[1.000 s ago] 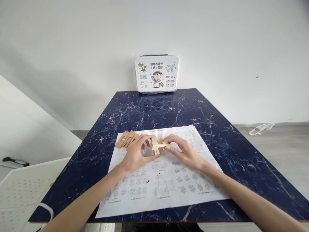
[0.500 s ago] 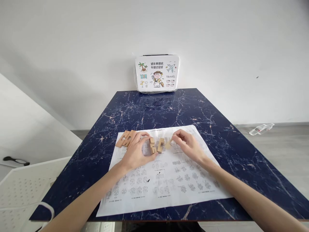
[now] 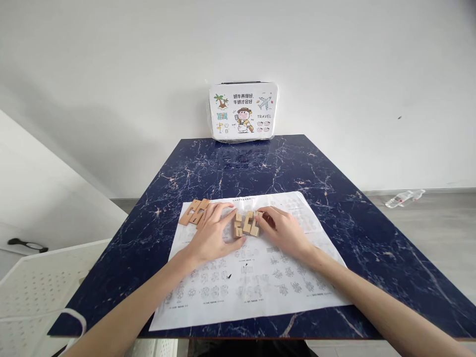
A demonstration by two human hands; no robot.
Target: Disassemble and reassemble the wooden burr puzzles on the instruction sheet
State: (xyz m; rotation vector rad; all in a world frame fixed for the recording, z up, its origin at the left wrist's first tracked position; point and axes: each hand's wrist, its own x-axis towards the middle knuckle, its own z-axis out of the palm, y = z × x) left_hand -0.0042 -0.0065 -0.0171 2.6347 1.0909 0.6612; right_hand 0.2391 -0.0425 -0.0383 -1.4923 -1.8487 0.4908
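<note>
My left hand (image 3: 211,233) rests on a printed sheet (image 3: 256,302), its thumb and index finger curved around the ends of a notched wooden block (image 3: 238,227). Beside that block a second notched wooden block (image 3: 247,223) stands on the paper. My right hand (image 3: 284,230) pinches the upper end of a third notched wooden block (image 3: 255,229), close to the second one. Flat brown wooden pieces with cutouts (image 3: 194,212) lie left of my left fingers, partly covered by them.
The sheet lies on a dark blue marbled table (image 3: 238,178). At the far edge a white cartoon-printed case (image 3: 243,111) leans against the wall. A white perforated basket (image 3: 44,282) stands at the lower left. On the floor at right lies a clear plastic bottle (image 3: 405,199).
My right hand has moved its block left and turned it from a tilted, blurred pose to stand alongside the second block. My left hand stays around its block.
</note>
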